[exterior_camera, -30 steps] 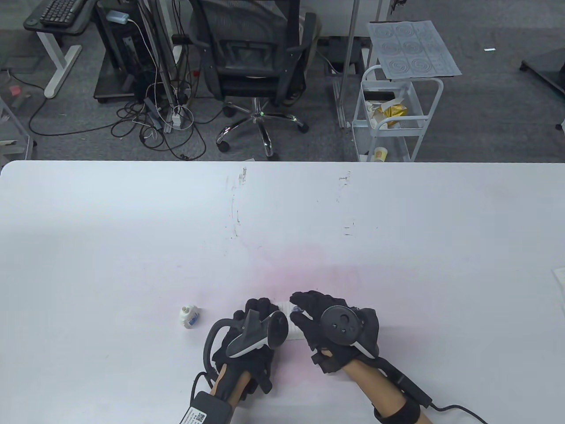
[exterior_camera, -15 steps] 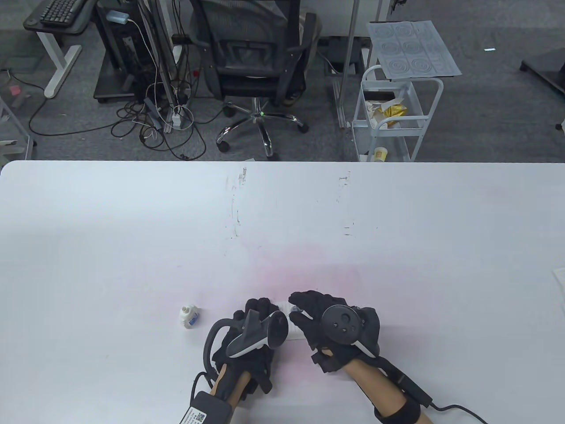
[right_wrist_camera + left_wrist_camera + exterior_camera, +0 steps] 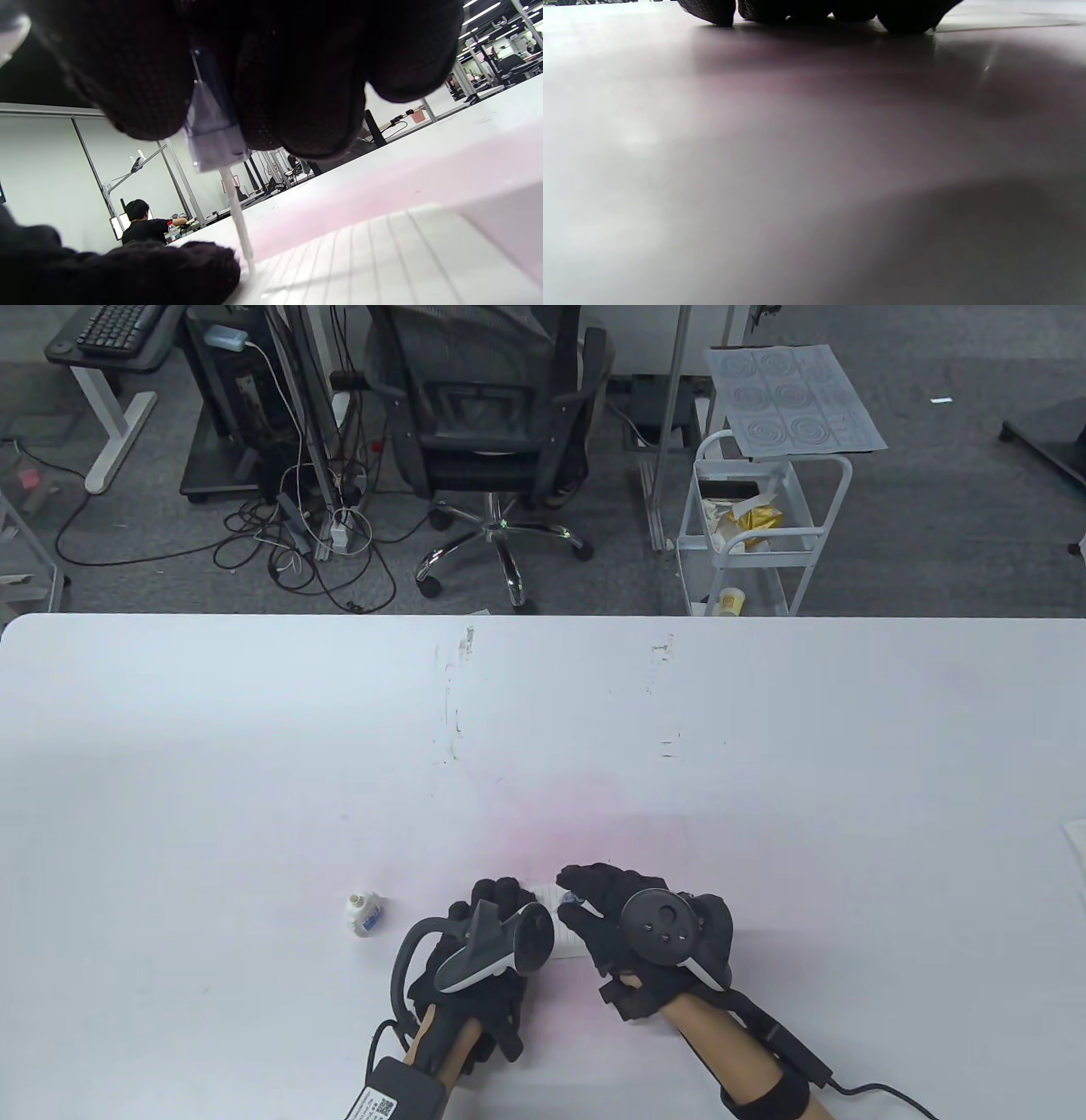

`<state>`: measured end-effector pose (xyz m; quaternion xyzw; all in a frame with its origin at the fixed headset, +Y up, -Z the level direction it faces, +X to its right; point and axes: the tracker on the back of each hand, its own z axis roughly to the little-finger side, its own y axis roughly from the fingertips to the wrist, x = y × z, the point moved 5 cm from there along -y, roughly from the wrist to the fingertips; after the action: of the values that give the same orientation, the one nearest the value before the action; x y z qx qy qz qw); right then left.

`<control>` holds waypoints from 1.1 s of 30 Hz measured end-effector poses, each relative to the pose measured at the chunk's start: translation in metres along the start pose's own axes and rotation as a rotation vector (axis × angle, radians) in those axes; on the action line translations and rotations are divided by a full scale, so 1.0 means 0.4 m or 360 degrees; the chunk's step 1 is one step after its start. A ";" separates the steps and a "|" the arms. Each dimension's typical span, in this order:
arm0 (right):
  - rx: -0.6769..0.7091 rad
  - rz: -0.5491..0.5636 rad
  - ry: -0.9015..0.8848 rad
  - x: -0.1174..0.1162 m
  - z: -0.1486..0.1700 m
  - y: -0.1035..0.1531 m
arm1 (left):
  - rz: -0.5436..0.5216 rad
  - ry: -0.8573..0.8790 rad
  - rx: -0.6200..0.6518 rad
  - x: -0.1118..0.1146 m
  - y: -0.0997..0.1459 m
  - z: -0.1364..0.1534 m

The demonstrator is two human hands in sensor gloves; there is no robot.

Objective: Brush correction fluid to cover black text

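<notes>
The right hand (image 3: 632, 937) pinches the translucent cap of the correction-fluid brush (image 3: 212, 127) between its fingers (image 3: 297, 106); the thin white brush stem hangs from under that grip, and its tip meets the near edge of a ruled paper slip (image 3: 382, 254) lying beneath the hand. In the table view the brush is almost wholly hidden by the glove, and only a sliver of the paper slip (image 3: 567, 948) shows between the two hands, so no black text can be made out. The left hand (image 3: 475, 959) rests palm-down just left of the right hand, apparently on the slip's left end; its tracker covers the fingers, and the left wrist view shows only dark fingertips (image 3: 712, 10) cut off at the top edge against the white table (image 3: 254, 772), so how spread they lie cannot be told. The open correction-fluid bottle (image 3: 363, 912) stands to the left hand's far left, apart from it.
</notes>
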<state>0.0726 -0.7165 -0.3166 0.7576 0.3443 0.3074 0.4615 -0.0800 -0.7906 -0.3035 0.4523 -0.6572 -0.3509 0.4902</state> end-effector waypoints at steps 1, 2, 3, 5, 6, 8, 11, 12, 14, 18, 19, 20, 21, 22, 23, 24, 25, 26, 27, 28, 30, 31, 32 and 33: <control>0.0007 -0.0013 0.0020 -0.005 -0.002 0.000 | 0.0000 0.0000 0.0000 0.000 0.000 0.000; 0.0000 -0.0016 0.0035 -0.006 -0.002 0.000 | 0.0000 0.0000 0.0000 0.000 0.000 0.000; -0.0016 -0.0013 0.0048 -0.004 0.000 0.000 | 0.0000 0.0000 0.0000 0.000 0.000 0.000; -0.0047 -0.0023 0.0091 -0.002 0.008 0.000 | 0.0000 0.0000 0.0000 0.000 0.000 0.000; -0.0057 -0.0026 0.0112 -0.001 0.011 0.000 | 0.0000 0.0000 0.0000 0.000 0.000 0.000; -0.0066 -0.0020 0.0127 0.002 0.016 0.000 | 0.0000 0.0000 0.0000 0.000 0.000 0.000; -0.0056 0.0008 0.0072 0.009 0.013 0.001 | 0.0000 0.0000 0.0000 0.000 0.000 0.000; -0.0043 0.0016 0.0050 0.010 0.010 0.002 | 0.0000 0.0000 0.0000 0.000 0.000 0.000; -0.0003 0.0008 -0.0013 0.006 0.002 0.002 | 0.0000 0.0000 0.0000 0.000 0.000 0.000; 0.0004 -0.0050 0.0044 -0.008 -0.004 0.002 | 0.0000 0.0000 0.0000 0.000 0.000 0.000; 0.0000 -0.0048 0.0082 -0.007 -0.003 0.002 | 0.0000 0.0000 0.0000 0.000 0.000 0.000; 0.0003 -0.0045 0.0112 -0.005 -0.002 0.002 | 0.0000 0.0000 0.0000 0.000 0.000 0.000; 0.0003 -0.0033 0.0119 -0.001 -0.001 0.002 | 0.0000 0.0000 0.0000 0.000 0.000 0.000; 0.0000 -0.0018 0.0108 0.004 0.000 0.002 | 0.0000 0.0000 0.0000 0.000 0.000 0.000; -0.0008 -0.0008 0.0083 0.008 0.001 0.002 | 0.0000 0.0000 0.0000 0.000 0.000 0.000; -0.0013 0.0001 0.0070 0.011 0.002 0.002 | 0.0000 0.0000 0.0000 0.000 0.000 0.000; -0.0015 0.0013 0.0066 0.015 0.002 0.002 | 0.0000 0.0000 0.0000 0.000 0.000 0.000; -0.0010 0.0019 0.0074 0.017 0.001 0.001 | 0.0000 0.0000 0.0000 0.000 0.000 0.000; -0.0008 0.0019 0.0080 0.018 0.000 0.001 | 0.0000 0.0000 0.0000 0.000 0.000 0.000; -0.0008 0.0019 0.0082 0.018 0.001 0.001 | 0.0000 0.0000 0.0000 0.000 0.000 0.000; -0.0009 0.0012 0.0088 0.016 0.000 0.001 | 0.0000 0.0000 0.0000 0.000 0.000 0.000; -0.0005 0.0007 0.0093 0.012 0.000 0.002 | 0.0000 0.0000 0.0000 0.000 0.000 0.000; -0.0002 0.0003 0.0095 0.010 -0.001 0.002 | 0.0000 0.0000 0.0000 0.000 0.000 0.000; 0.0004 -0.0001 0.0091 0.008 -0.003 0.003 | 0.0000 0.0000 0.0000 0.000 0.000 0.000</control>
<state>0.0738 -0.7139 -0.3148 0.7490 0.3579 0.3285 0.4506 -0.0800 -0.7906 -0.3035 0.4523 -0.6572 -0.3509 0.4902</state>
